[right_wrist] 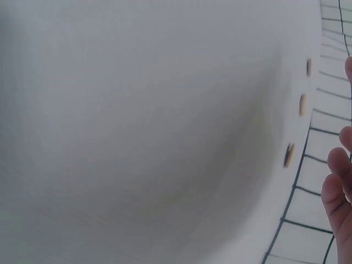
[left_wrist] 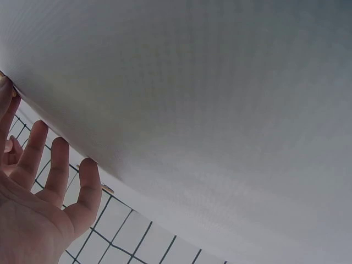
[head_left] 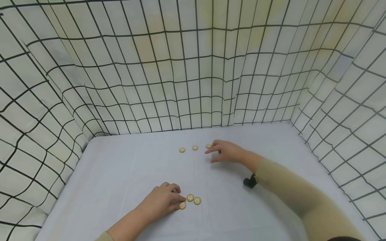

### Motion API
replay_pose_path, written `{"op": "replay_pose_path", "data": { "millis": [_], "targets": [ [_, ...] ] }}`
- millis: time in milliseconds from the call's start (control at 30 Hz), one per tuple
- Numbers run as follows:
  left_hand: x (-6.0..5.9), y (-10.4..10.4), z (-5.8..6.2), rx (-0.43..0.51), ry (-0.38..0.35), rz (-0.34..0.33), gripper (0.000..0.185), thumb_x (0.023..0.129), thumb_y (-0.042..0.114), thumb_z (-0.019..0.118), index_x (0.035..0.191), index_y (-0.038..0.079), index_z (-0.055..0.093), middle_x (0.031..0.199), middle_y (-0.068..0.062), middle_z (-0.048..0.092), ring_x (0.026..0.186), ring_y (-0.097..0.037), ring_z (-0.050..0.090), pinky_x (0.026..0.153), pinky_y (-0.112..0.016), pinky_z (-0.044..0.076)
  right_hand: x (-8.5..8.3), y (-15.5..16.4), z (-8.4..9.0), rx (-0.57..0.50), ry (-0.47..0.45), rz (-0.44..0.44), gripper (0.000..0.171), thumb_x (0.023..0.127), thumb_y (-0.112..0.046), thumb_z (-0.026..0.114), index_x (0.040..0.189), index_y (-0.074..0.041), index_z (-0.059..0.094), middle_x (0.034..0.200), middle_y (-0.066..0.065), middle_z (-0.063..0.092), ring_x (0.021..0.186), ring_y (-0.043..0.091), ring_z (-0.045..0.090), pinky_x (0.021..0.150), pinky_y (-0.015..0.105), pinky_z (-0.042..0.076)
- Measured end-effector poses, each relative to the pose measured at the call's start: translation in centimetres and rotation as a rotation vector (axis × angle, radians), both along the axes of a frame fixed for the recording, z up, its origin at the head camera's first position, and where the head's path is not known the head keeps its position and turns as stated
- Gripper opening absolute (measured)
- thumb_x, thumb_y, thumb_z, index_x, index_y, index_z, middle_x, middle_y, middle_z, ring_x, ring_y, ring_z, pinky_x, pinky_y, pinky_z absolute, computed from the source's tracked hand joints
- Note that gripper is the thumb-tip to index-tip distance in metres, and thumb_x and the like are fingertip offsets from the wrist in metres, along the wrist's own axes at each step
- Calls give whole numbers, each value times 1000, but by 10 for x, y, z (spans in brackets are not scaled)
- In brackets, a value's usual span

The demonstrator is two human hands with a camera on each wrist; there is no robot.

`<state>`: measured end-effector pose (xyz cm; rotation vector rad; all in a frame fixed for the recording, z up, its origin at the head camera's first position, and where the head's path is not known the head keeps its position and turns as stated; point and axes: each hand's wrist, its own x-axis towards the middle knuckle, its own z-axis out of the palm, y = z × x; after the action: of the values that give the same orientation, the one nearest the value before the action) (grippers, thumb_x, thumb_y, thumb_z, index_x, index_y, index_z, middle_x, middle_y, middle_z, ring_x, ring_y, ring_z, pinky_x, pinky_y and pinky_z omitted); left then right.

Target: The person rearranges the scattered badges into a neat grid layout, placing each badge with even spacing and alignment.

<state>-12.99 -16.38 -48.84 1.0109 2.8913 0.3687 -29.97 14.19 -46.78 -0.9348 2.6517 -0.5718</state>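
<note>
Three tan round buttons lie in a row at the far middle of the white table: one (head_left: 182, 150), one (head_left: 195, 147) and one (head_left: 208, 146). My right hand (head_left: 212, 154) hovers with relaxed fingers just right of the last one, holding nothing. The right wrist view shows the same row (right_wrist: 302, 104) edge-on beside my fingers (right_wrist: 338, 187). Near me, two buttons (head_left: 190, 197) (head_left: 197, 200) lie loose. My left hand (head_left: 178, 199) rests on the table, fingertips touching a third button (head_left: 182, 205). The left wrist view shows its fingers (left_wrist: 55, 165) spread and fairly straight.
Cloth walls with a black grid (head_left: 193, 83) close in the white table (head_left: 120, 174) at the back and on both sides. A small black camera (head_left: 249, 182) hangs under my right wrist.
</note>
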Motion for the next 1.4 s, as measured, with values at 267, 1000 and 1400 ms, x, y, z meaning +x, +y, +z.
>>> {"op": "replay_pose_path", "data": {
  "millis": [267, 1000, 1400],
  "targets": [
    [0, 0, 0, -2, -2, -1, 25, 83, 36, 78, 109, 34, 77, 110, 7, 61, 98, -14, 53, 69, -35, 42, 29, 0, 12, 9, 56, 119, 45, 83, -41, 79, 126, -33, 69, 114, -10, 54, 94, 13, 56, 76, 27, 47],
    [1, 2, 6, -10, -13, 2, 25, 83, 36, 78, 108, 33, 78, 110, 5, 62, 97, -16, 54, 69, -36, 44, 68, -24, -1, 5, 69, 395, 37, 83, -43, 79, 119, -35, 73, 109, -13, 55, 92, 4, 52, 81, 19, 45],
    [0, 2, 4, -5, -8, -4, 24, 85, 39, 76, 108, 34, 78, 111, 5, 62, 97, -16, 54, 68, -36, 43, 78, -39, -20, -11, 66, 572, 34, 83, -44, 79, 115, -37, 74, 105, -14, 55, 88, -1, 50, 79, 13, 40]
  ]
}}
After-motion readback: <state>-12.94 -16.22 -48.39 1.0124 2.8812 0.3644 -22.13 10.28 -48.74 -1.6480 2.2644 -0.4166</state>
